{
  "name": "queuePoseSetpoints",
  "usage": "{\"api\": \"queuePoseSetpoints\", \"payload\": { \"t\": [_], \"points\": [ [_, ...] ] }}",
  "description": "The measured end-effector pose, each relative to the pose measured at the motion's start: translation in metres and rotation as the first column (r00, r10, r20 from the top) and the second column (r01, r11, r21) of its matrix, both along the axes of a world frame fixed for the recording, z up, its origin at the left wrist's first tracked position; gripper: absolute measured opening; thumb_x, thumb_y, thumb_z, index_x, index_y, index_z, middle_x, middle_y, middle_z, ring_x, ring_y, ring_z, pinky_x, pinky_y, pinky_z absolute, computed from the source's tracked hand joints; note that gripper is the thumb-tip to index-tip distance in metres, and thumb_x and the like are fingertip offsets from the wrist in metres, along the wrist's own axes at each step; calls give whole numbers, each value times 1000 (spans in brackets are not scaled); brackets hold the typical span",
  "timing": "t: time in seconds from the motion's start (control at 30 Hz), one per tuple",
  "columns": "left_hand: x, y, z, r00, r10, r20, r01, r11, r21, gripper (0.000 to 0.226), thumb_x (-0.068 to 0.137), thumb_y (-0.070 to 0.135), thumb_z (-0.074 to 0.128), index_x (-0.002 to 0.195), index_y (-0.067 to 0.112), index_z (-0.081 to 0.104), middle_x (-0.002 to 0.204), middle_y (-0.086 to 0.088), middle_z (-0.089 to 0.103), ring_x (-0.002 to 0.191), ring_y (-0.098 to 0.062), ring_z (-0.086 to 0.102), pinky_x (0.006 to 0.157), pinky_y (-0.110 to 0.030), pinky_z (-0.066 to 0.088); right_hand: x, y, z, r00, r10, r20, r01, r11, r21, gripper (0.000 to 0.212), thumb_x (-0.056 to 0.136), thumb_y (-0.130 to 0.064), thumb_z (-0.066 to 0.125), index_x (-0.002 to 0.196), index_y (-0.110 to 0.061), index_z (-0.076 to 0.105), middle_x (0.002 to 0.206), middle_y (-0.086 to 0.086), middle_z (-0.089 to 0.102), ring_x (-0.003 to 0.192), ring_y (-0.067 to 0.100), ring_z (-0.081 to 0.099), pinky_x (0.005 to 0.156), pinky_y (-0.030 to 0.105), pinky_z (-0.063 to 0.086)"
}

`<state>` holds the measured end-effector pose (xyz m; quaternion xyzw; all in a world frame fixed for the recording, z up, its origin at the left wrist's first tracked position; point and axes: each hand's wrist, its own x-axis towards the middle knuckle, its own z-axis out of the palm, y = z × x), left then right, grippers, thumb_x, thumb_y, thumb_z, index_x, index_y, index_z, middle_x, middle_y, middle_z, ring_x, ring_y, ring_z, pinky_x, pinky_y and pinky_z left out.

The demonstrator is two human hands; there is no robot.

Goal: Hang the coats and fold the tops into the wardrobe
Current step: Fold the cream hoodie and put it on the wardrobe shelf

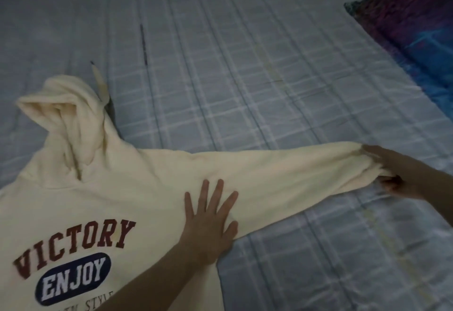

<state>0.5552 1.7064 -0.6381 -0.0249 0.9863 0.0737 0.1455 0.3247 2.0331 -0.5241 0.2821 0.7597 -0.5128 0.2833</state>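
Nearest the camera: left hand [208, 222], fingers spread flat, palm pressing on the cream hoodie [103, 202] at the seam where the sleeve leaves the body.

Largest item: bed [245, 65], covered with a grey-blue checked sheet. Hoodie lies on it face up, print reading VICTORY / ENJOY, hood [66, 114] pointing away from the camera. 1 sleeve [282, 176] is stretched straight out to the right. A dark patterned pillow [416, 28] sits at the far right corner, well apart from the hoodie.

Right hand [402, 176] pinches the cuff end of the sleeve, thumb below, fingers over the top, keeping it taut.

Step in hand, as judged: flatten the sleeve, then fold it across the chest. To do it well:
- keep the left palm down as an anchor so the body does not drag;
- carry the cuff over in 1 sweep, with the crease along the shoulder line;
- smooth wrinkles before the next fold.

A drawstring [99, 77] trails from the hood onto the sheet; tuck it in before folding the hood.

Not determinable:
- other sleeve and hem are cut off at the left and bottom edges;
- text below ENJOY is partly cut and covered by the forearm;
- right fingertips are blurred and dim, so the exact grip is unclear;
- wardrobe and coats are out of view.
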Motion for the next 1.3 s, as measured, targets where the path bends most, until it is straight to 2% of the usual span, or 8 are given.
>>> {"api": "queuePoseSetpoints", "payload": {
  "t": [0.13, 0.27, 0.37, 0.53, 0.73, 0.87, 1.07, 1.3],
  "points": [
    [-16, 0, 45, 949, 234, 212, -306, 845, 438, 55, 93, 60, 31, 146, 45, 30, 158, 21, -3, 147, -10, -17, 116, -48, -13, 26, -53, 42, 963, 105, -248, -135, 985, -108, 40, 86, -25, 68, 121, -6, 62, 98, 10, 70, 81, 21, 64, 64, 32, 48],
    [-21, -5, 132, 666, 541, 514, -543, -123, 831, 41, 98, 48, 43, 111, 19, 69, 119, 7, 67, 112, -18, 64, 100, -42, 47, 97, -148, 72, 747, 442, -497, -440, 889, 128, 16, 88, -19, 68, 103, -13, 67, 90, 4, 71, 82, 19, 67, 67, 34, 51],
    [-2, -53, 177, 631, 406, 661, -559, -353, 750, 53, 90, 63, 46, 111, 19, 69, 108, 0, 72, 95, -23, 71, 92, -46, 55, 163, -225, 71, 570, 587, -575, -570, 786, 239, 9, 91, -25, 62, 92, -18, 57, 79, -7, 65, 71, 4, 60, 64, 26, 46],
    [58, -124, 200, 656, 480, 582, -673, 23, 739, 27, 82, 38, 71, 100, 18, 65, 82, -2, 67, 70, -11, 65, 66, -26, 49, 262, -330, 43, 442, 620, -649, -766, 637, 86, 26, 91, -16, 59, 111, -27, 45, 104, -19, 55, 97, -6, 56, 80, 16, 43],
    [125, -234, 193, 422, 812, 403, -657, -33, 754, 13, 92, 19, 54, 100, 16, 64, 85, -1, 68, 71, -15, 63, 56, -24, 45, 319, -363, 23, -80, 775, -627, -766, 354, 536, 59, 82, -20, 53, 138, -32, 40, 140, -7, 39, 126, 7, 42, 107, 23, 34],
    [158, -314, 159, 247, 932, 264, -700, -17, 714, 12, 88, 21, 56, 98, 16, 61, 97, -11, 66, 80, -23, 56, 68, -31, 41, 304, -350, -8, 77, 892, -445, -487, 423, 764, 90, 56, -11, 71, 142, -16, 44, 145, 17, 37, 130, 35, 36, 106, 61, 32],
    [223, -389, 91, 357, 928, 103, -864, 286, 414, 25, 86, 27, 58, 104, 12, 65, 98, -12, 70, 86, -32, 66, 79, -38, 53, 292, -318, -53, 296, 929, 222, -761, 89, 643, 95, 91, -60, 42, 137, -38, -38, 161, 1, -18, 149, 23, -10, 118, 51, 16],
    [260, -444, 71, 314, 900, -302, -869, 401, 291, 31, 87, 23, 66, 114, 11, 58, 119, -20, 50, 111, -41, 47, 91, -50, 42, 307, -386, -37, 212, 973, -94, -480, 187, 857, 76, 77, -23, 70, 145, -11, 37, 153, 26, 21, 134, 43, 33, 103, 59, 39]
  ]
}}
